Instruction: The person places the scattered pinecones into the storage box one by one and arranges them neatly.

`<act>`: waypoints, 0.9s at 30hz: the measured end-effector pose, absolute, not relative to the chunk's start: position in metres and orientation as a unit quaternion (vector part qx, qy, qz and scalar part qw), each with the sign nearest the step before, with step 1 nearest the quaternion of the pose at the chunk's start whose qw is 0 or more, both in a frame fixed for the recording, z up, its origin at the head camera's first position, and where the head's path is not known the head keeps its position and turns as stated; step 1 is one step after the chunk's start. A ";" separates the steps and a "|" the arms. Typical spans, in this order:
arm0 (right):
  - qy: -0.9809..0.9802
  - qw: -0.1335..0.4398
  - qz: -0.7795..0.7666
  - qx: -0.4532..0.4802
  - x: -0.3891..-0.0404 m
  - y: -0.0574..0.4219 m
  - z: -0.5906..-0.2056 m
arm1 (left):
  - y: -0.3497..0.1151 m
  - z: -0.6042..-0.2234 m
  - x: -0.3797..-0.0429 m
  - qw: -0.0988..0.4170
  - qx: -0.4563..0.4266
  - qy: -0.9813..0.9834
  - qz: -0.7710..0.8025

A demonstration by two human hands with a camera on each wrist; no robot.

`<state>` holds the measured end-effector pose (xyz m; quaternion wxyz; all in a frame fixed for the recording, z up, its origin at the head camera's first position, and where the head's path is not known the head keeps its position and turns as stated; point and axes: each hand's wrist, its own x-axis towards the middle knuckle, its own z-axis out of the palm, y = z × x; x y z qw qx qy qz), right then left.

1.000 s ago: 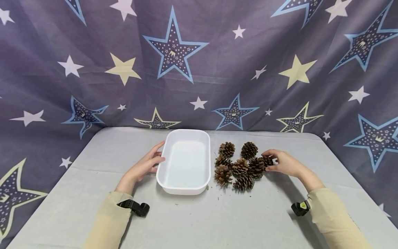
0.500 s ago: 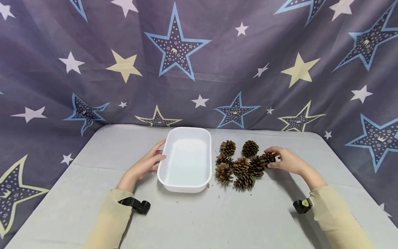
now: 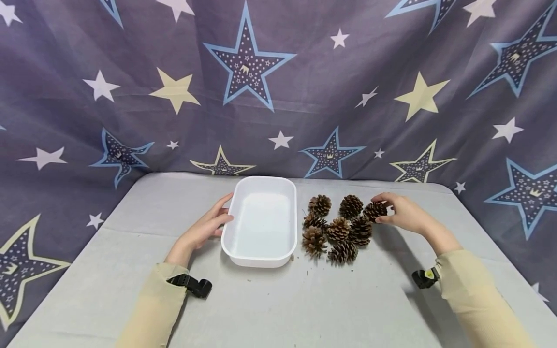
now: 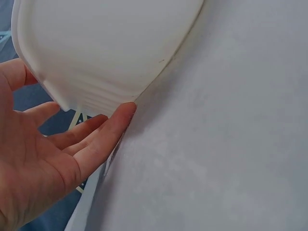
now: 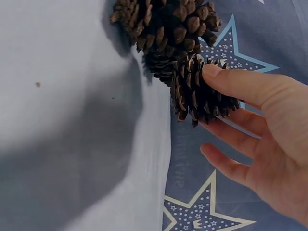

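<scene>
Nearest me on the table (image 3: 283,309), the left hand (image 3: 201,232) lies against the white tray (image 3: 261,261), fingers spread and touching its side, not wrapped. Just right of the tray, the other pinecones (image 3: 338,229) sit clustered. Beyond most of them, the right hand (image 3: 404,215) pinches one pinecone (image 3: 375,211). Change noted: over the last second it shifted away from its neighbours; I judge the grip secure enough to carry. Star-print cloth (image 3: 304,96) hangs behind.

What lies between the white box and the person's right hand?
In the head view, a group of pine cones lies on the table between the white box and the right hand, which pinches one more cone.
</scene>
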<state>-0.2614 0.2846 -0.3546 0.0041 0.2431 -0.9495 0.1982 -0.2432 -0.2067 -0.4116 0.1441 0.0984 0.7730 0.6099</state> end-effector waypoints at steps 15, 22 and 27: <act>-0.946 0.047 0.171 0.270 -0.270 0.268 -0.331 | -0.209 -0.414 -0.244 0.154 0.102 0.764 0.618; -0.947 0.036 0.173 0.270 -0.273 0.251 -0.323 | -0.208 -0.413 -0.244 0.153 0.107 0.762 0.620; -0.942 0.034 0.176 0.284 -0.276 0.237 -0.319 | -0.209 -0.414 -0.245 0.154 0.110 0.758 0.624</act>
